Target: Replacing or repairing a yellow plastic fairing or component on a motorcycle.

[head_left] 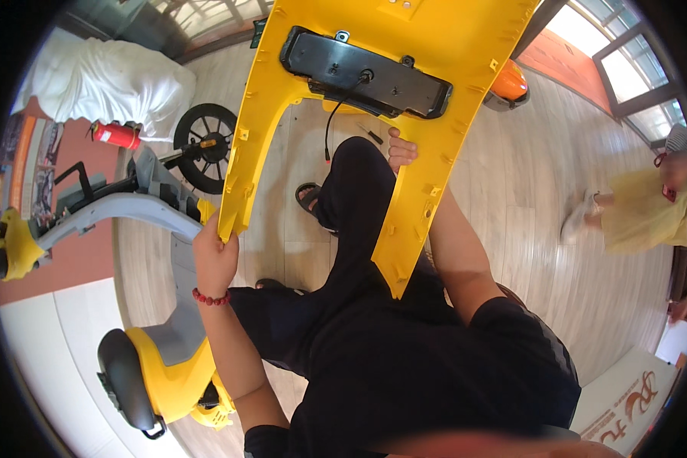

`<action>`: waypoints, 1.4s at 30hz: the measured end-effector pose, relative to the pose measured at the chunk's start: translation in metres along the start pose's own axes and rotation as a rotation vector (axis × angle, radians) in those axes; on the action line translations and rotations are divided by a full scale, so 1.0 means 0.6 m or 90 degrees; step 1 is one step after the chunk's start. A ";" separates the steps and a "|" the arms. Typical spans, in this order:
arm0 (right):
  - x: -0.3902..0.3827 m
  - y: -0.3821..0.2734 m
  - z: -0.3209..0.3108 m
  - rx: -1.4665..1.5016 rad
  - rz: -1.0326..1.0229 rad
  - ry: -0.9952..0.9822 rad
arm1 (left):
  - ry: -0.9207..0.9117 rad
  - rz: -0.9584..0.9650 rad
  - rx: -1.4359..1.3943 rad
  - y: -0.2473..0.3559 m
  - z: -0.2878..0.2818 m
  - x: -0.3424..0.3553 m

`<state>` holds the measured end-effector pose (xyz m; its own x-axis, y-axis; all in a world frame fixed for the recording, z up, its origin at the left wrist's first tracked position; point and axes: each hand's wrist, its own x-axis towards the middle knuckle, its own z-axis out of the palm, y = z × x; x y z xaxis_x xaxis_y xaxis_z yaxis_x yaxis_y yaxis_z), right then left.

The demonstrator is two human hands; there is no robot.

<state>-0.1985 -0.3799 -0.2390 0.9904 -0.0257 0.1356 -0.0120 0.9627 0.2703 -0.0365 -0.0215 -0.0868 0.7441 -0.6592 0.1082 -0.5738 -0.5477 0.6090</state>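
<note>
Both hands hold up a large yellow scooter body panel [416, 195], its ribbed inner side facing me and two long legs pointing down. My left hand [216, 256] is closed round the tip of the left leg; a red bead bracelet sits on that wrist. Across the inside of the right leg curl the fingers of my right hand [401, 150], the rest of it hidden behind the panel. Fixed across the upper part is a long black lamp-like housing [366, 70]. From its middle a thin black cable [330, 126] hangs free toward my knee.
A partly stripped grey and yellow scooter [122, 210] stands at my left, with its black wheel [206, 149] and seat [122, 378]. A screwdriver [371, 135] lies on the floor. An orange helmet [509, 82], a red fire extinguisher [116, 134] and a person [641, 210] are around.
</note>
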 end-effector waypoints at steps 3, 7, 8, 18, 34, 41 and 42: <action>-0.011 -0.012 0.007 0.035 0.023 -0.009 | -0.002 -0.001 -0.012 -0.003 0.009 0.015; -0.040 -0.038 0.034 0.039 0.020 -0.028 | -0.013 0.056 -0.033 0.014 0.017 0.041; -0.045 -0.043 0.035 0.025 0.007 -0.035 | -0.023 0.063 -0.046 0.007 0.016 0.048; -0.112 -0.112 0.025 -0.051 -0.126 -0.010 | -0.122 0.114 -0.141 0.044 0.090 0.160; -0.310 -0.173 -0.082 0.116 -0.438 0.167 | -0.234 -0.075 -0.235 -0.006 0.181 0.201; -0.367 -0.217 -0.216 0.126 -0.534 0.200 | -0.240 -0.378 -0.283 -0.177 0.104 0.077; -0.363 -0.214 -0.222 0.109 -0.582 0.216 | -0.240 -0.412 -0.267 -0.195 0.091 0.054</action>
<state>-0.3944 -0.4622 -0.4300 0.6153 -0.6350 -0.4672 0.7835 0.5583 0.2730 0.0362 -0.0072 -0.1976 0.6755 -0.4509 -0.5835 0.1533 -0.6881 0.7093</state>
